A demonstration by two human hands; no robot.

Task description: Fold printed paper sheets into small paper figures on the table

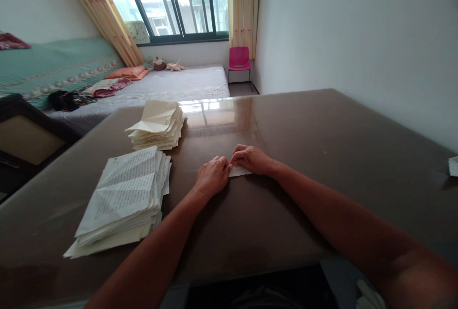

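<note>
A small piece of folded paper lies at the middle of the brown table, partly covered by my fingers. My left hand is closed at its left end, fingertips pinched on the paper. From the right, my right hand bends its fingers over the upper edge and grips it too. The two hands meet at the fingertips. Left of my left forearm rests a stack of printed sheets, creased and uneven. Behind it stands a stack of cream paper with a folded sheet on top.
The glossy brown table reaches toward a bed and a pink chair under the window. A white wall runs along the right. A white object sits at the table's far right edge. A dark cabinet stands left.
</note>
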